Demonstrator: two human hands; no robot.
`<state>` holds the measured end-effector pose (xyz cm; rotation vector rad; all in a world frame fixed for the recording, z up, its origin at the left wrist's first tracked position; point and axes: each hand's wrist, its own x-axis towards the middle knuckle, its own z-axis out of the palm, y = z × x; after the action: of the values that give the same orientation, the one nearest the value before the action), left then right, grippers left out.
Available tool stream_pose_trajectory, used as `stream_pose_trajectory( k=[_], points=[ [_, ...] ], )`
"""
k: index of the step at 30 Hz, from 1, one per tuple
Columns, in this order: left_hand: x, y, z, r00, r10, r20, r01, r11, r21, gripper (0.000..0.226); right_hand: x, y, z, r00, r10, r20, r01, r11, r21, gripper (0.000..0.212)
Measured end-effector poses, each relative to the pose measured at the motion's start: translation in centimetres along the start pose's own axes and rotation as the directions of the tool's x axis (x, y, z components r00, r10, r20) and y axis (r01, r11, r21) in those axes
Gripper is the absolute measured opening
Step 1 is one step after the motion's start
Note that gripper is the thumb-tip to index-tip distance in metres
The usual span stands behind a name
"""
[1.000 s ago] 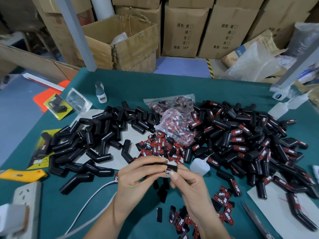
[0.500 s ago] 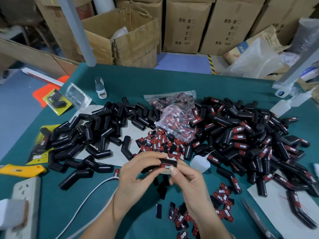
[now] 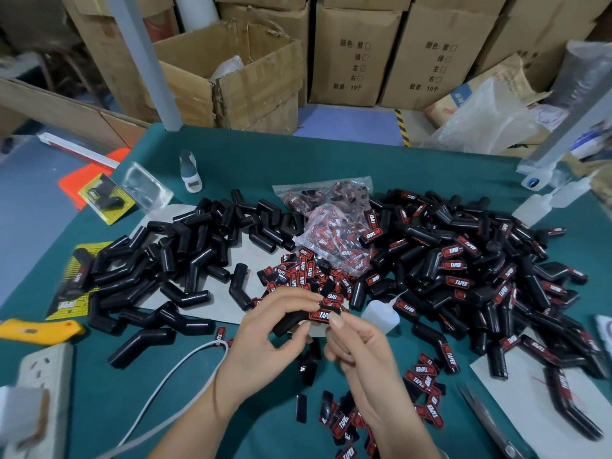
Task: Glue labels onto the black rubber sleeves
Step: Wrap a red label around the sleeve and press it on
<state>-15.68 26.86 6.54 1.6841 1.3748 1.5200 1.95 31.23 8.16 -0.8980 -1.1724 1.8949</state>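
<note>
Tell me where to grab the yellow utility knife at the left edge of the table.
Pinch the yellow utility knife across its flat body near the middle, coming straight down from above. It lies flat on the green table, long axis left to right, with the power strip close on its near side, so approach from the far side.

Setting: a small factory packing and assembly workshop. Stacked printed cartons (image 3: 354, 58) line the rear wall. A green worktable (image 3: 265, 167) carries bulk heaps of black sleeves (image 3: 185, 260), loose labels (image 3: 308, 276) and a glue bottle (image 3: 377, 314).
</note>
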Motion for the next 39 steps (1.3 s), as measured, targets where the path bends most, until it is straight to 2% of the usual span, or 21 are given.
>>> stream_pose_trajectory(
  k=[3, 6, 10, 14, 19, 23, 28, 39],
  points=[
    [0.1, 0.1, 0.2, 1.000, -0.010, 0.013, 0.010, 1.000, -0.016, 0.029, 0.1, 0.2, 0.2, 1.000, 0.023, 0.011, -0.023, 1.000, 0.008, 0.041],
    [0.1, 0.3, 0.4, 0.999, -0.044, -0.025, 0.043, 0.998, -0.046, 0.019, 0.0, 0.1, 0.4, 0.999, 0.020, 0.025, -0.019, 1.000, -0.019, 0.034],
    [0.5, 0.7, 0.5, 0.988, -0.128, -0.082, 0.120, 0.988, -0.097, 0.013, -0.1, 0.0, 0.5, 0.999, 0.032, 0.005, -0.031, 0.998, -0.055, 0.047],
    [0.8, 1.1, 0.2, 0.973, -0.228, -0.039, 0.214, 0.952, -0.220, 0.015, -0.2, -0.4, 0.4, 0.997, 0.076, 0.002, -0.076, 0.993, -0.089, 0.044],
    [0.7, 0.9, 0.2, 0.956, -0.294, 0.004, 0.280, 0.908, -0.311, 0.017, -0.2, -0.4, 0.3, 0.998, 0.065, 0.019, -0.064, 0.995, -0.077, 0.049],
    [0.6, 0.8, -0.1, 0.964, -0.265, -0.002, 0.258, 0.940, -0.223, 0.007, 0.0, -0.2, 0.3, 0.999, 0.045, 0.017, -0.043, 0.995, -0.088, 0.043],
    [0.6, 1.0, 0.0, 0.991, -0.121, -0.060, 0.115, 0.989, -0.098, 0.007, -0.1, 0.0, 0.1, 0.999, 0.003, 0.053, 0.007, 0.984, -0.178, 0.045],
    [0.4, 0.3, 0.2, 0.994, -0.097, -0.058, 0.090, 0.988, -0.122, 0.006, -0.2, 0.3, 0.0, 0.998, 0.023, 0.056, -0.015, 0.990, -0.139, 0.045]
  ],
)
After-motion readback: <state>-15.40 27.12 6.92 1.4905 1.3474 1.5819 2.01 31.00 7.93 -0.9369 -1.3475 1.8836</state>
